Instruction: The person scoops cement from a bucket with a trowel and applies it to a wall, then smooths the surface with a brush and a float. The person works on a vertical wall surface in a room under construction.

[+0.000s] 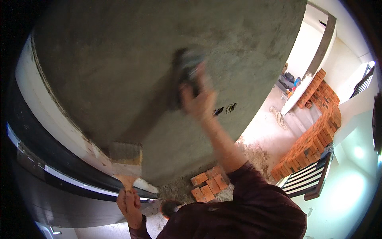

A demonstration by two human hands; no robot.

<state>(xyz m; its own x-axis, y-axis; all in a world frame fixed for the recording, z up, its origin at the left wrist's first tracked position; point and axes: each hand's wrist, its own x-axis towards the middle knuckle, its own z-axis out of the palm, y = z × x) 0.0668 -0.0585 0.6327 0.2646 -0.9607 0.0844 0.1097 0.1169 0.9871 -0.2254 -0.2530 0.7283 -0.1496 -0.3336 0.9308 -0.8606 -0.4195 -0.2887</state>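
My right hand (201,99) is closed round the handle of a dark plastering float (190,57), which lies against the grey plastered wall (238,51). Hand and float are smeared by motion. Lower left, my left hand (130,207) grips a wide flat brush (127,175) by its wooden handle, bristles pointing up beside the wall's lower left part. I cannot tell whether the bristles touch the plaster. Two small dark holes (225,109) break the plaster to the right of my right wrist.
Several loose bricks (207,185) lie at the wall's foot. Large brick stacks (314,139) stand at the right beside a dark railing (308,177). A dark curved frame (51,139) runs along the left. A round dark-topped object (170,208) sits below, near my left arm.
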